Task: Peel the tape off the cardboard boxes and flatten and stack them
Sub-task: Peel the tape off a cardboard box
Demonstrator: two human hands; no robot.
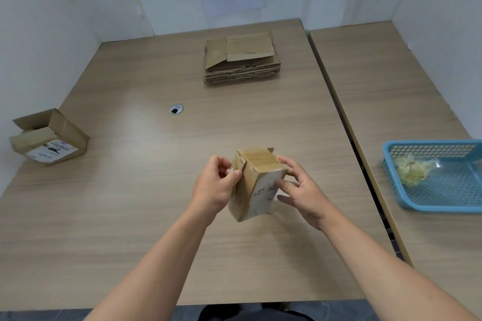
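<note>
A small brown cardboard box [257, 180] with a white printed label is held upright above the middle of the wooden table [135, 190]. My left hand [217, 185] is at its left side, thumb and fingers pinching a bit of clear tape at the box's edge. My right hand [300, 187] holds the box from the right, fingers curled around its labelled face. A stack of flattened boxes [242, 60] lies at the far side of the table. Another small box [49, 138], flaps open and label showing, sits at the table's left edge.
A blue plastic basket [443, 180] holding crumpled yellowish tape stands on the adjoining table to the right. A round cable hole [176, 109] is in the tabletop. White walls close in the left and back; a paper sign hangs above the stack.
</note>
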